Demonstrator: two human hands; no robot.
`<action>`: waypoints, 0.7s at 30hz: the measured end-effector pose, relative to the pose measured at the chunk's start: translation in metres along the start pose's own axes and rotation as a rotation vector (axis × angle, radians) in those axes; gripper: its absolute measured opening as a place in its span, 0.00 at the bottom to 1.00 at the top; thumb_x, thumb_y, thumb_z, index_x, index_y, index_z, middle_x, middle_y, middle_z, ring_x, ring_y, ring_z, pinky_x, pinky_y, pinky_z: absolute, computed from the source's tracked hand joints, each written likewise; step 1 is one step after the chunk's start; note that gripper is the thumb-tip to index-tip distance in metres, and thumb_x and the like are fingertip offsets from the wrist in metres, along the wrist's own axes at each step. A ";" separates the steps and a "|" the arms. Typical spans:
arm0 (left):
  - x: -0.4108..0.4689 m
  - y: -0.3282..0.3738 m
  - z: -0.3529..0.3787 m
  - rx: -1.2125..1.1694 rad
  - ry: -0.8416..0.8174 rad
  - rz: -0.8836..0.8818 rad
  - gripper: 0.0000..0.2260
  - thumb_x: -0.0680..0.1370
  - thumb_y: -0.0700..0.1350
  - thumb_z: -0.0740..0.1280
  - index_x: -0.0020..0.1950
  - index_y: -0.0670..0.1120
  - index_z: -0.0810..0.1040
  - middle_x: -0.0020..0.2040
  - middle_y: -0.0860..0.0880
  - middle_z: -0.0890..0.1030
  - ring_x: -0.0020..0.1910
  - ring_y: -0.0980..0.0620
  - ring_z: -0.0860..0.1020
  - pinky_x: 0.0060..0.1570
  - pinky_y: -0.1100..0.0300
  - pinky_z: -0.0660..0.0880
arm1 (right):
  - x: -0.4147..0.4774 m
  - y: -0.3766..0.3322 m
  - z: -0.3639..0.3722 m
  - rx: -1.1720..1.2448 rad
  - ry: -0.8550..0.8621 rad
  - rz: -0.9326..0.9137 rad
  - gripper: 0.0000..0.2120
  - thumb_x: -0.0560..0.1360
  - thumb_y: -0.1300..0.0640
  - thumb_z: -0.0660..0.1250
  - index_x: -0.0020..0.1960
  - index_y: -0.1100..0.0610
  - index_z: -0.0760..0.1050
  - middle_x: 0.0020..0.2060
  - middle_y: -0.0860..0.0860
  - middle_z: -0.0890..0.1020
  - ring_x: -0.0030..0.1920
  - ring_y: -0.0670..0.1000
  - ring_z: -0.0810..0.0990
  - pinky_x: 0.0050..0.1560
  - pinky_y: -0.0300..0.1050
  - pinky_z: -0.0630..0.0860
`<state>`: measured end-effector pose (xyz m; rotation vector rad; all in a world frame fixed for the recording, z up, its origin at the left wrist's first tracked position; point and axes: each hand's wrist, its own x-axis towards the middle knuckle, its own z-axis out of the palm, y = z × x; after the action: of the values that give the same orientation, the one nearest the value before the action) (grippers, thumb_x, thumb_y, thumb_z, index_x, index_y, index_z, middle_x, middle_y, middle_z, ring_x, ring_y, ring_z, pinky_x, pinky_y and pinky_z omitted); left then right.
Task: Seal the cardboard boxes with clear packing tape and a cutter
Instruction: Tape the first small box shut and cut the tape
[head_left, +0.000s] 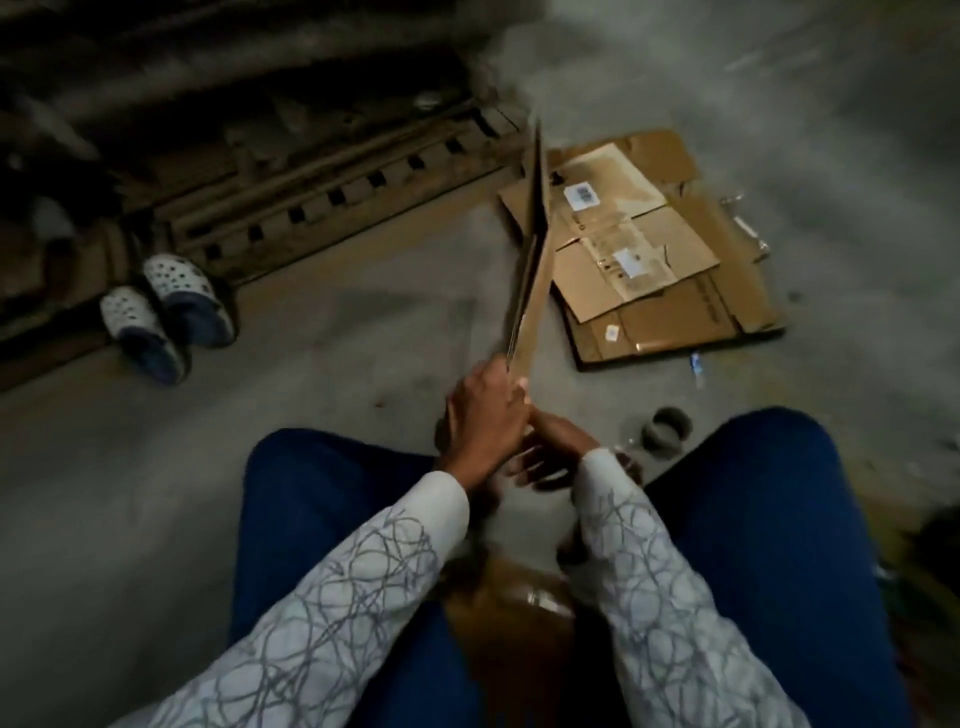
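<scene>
the person sits on a grey concrete floor (311, 364) with both knees (769, 519) in blue cloth spread apart at 5 and 7 o'clock. at 10 o'clock a pair of white and blue clogs (166, 312) stands side by side, just in front of a dark wooden pallet (337, 182) that runs across the top left. at 3 o'clock from the hands, just beside the right knee, a tape roll (667, 423) lies on the floor, well apart from both hands. a small blue and white thing (696, 366) lies near it toward 12 o'clock, too blurred to name

the flat box (530, 270) is held edge-on and nearly upright, rising from the hands toward 12 o'clock, and it hides part of the left edge of the pile of flat boxes (675, 291) behind it. that pile lies on the floor at 1 o'clock, several folded sheets overlapping, the upper ones with white labels (584, 195). all the boxes seen are folded flat

the left hand (485, 415) has its fingers curled round the lower end of the flat box and grips it. the right hand (556, 447) sits just below and touches the left one, but it is blurred and whether its fingers hold the box cannot be told. between the knees at 6 o'clock lies a brown sheet (509, 623), mostly in shadow
</scene>
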<state>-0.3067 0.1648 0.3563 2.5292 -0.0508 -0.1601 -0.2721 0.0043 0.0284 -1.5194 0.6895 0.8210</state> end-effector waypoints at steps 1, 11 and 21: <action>-0.019 -0.009 0.000 0.009 -0.021 0.021 0.09 0.81 0.46 0.65 0.56 0.43 0.78 0.54 0.41 0.82 0.53 0.41 0.79 0.47 0.57 0.69 | -0.132 -0.046 0.016 -0.106 0.063 -0.060 0.48 0.65 0.16 0.50 0.50 0.57 0.82 0.41 0.56 0.87 0.39 0.59 0.87 0.54 0.57 0.79; -0.097 -0.037 0.039 -0.074 -0.148 0.109 0.12 0.78 0.42 0.66 0.61 0.43 0.78 0.59 0.42 0.81 0.57 0.39 0.79 0.55 0.50 0.73 | -0.286 -0.085 0.072 -0.295 0.534 -0.237 0.23 0.83 0.44 0.55 0.63 0.60 0.78 0.63 0.64 0.79 0.63 0.65 0.77 0.61 0.51 0.71; -0.019 -0.051 -0.013 -1.022 -0.667 -0.326 0.26 0.75 0.60 0.64 0.71 0.52 0.75 0.64 0.45 0.79 0.63 0.47 0.78 0.58 0.41 0.78 | -0.296 -0.091 0.037 -0.278 0.705 -0.509 0.14 0.80 0.53 0.62 0.37 0.56 0.74 0.37 0.59 0.81 0.41 0.61 0.81 0.41 0.49 0.73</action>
<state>-0.3243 0.2153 0.3398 1.3685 0.1463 -0.8977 -0.3713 0.0409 0.3214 -2.1453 0.6522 -0.0311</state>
